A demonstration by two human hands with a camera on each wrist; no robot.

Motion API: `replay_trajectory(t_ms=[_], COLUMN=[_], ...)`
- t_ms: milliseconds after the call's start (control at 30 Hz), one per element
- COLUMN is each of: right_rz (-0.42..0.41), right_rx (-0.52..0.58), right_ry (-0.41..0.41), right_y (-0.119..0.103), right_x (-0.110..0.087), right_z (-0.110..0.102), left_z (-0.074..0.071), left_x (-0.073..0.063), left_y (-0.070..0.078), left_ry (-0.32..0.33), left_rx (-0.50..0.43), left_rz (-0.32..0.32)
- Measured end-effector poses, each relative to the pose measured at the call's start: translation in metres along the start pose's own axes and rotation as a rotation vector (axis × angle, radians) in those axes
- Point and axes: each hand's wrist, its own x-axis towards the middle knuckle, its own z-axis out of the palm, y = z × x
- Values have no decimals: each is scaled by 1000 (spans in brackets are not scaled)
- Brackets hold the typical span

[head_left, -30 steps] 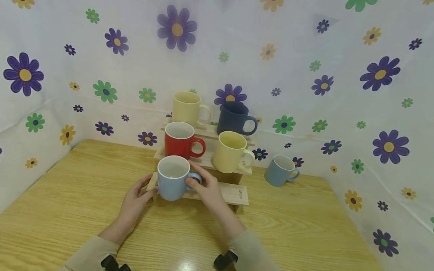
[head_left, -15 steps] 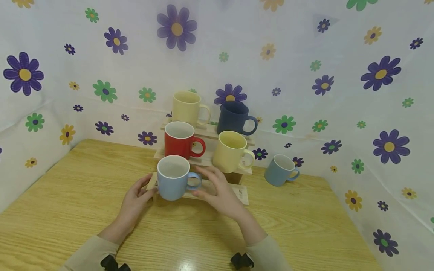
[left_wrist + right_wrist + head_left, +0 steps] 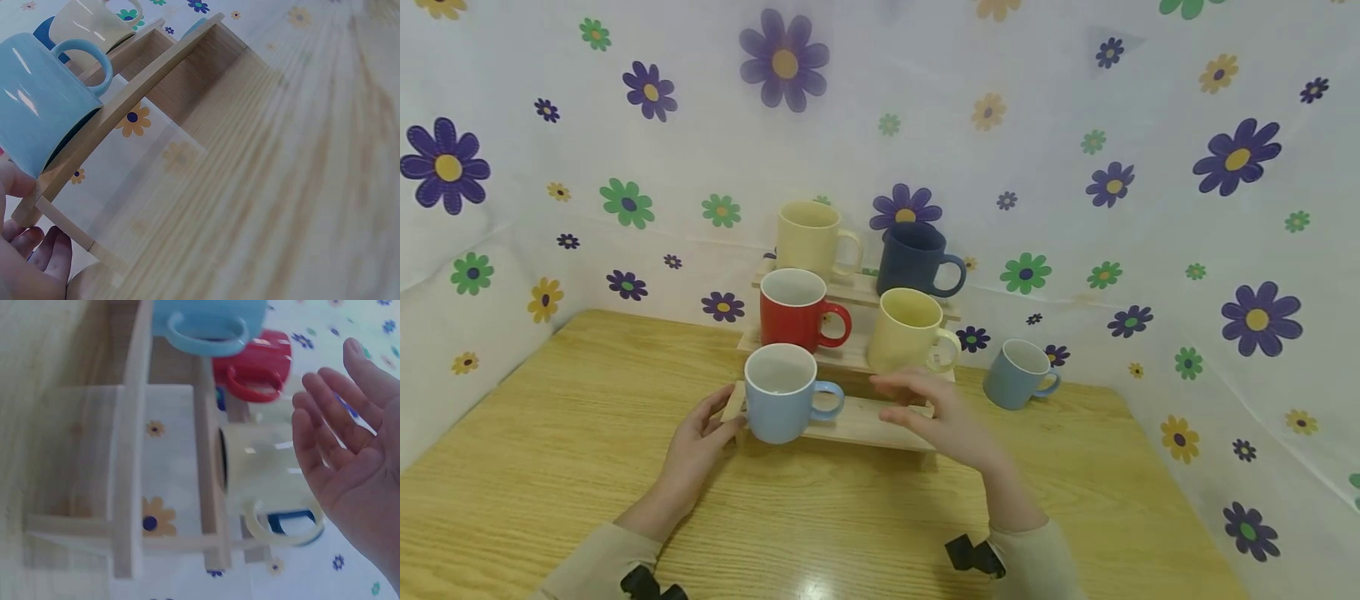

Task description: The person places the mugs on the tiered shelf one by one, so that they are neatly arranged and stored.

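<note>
A three-step wooden rack (image 3: 865, 422) holds several mugs. My left hand (image 3: 694, 446) grips the left end of its lowest board; in the left wrist view the thumb (image 3: 15, 180) lies on top and the fingers are below. Beside that thumb, a light blue mug (image 3: 778, 408) stands upright on the lowest step, handle to the right. My right hand (image 3: 947, 421) holds nothing, fingers loosely extended over the right part of the lowest step. Behind it, a pale yellow mug (image 3: 904, 333) stands on the middle step, partly overlapped by the fingers. A red mug (image 3: 790, 315) is left of that one.
On the top step stand a cream mug (image 3: 805, 242) and a navy mug (image 3: 908, 265). Another blue mug (image 3: 1011, 383) sits on the wooden table (image 3: 625, 367) right of the rack. A white flowered cloth (image 3: 1037, 125) rises behind and at both sides.
My right hand has let go of the light blue mug's handle and moved right, away from it. The left hand and the mugs have stayed in place.
</note>
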Motion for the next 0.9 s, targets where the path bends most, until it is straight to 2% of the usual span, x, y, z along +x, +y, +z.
replay_trajectory(t_ms=[133, 200, 300, 367, 467, 533, 633, 900], right_rz=[-85, -121, -113, -60, 93, 197, 309, 476], right_rx=[-47, -89, -106, -115, -136, -160, -197, -304], right_ry=[116, 211, 364, 470, 596, 651, 692, 719], right_y=[0, 2, 6, 12, 21, 29, 41, 76], right_x=[-8, -13, -21, -26, -34, -40, -47, -63], right_z=[-23, -35, -53, -63, -75, -82, -88, -95], left_z=[0, 0, 0, 0, 0, 0, 0, 0], left_x=[0, 0, 0, 0, -1, -1, -1, -2], left_y=[-1, -1, -1, -1, -1, -1, -1, 2], left_ry=[0, -3, -6, -6, -6, -7, -9, -8], left_rx=[7, 8, 7, 3, 2, 2, 7, 2], left_rz=[-6, -5, -5, -4, -2, 1, 1, -8])
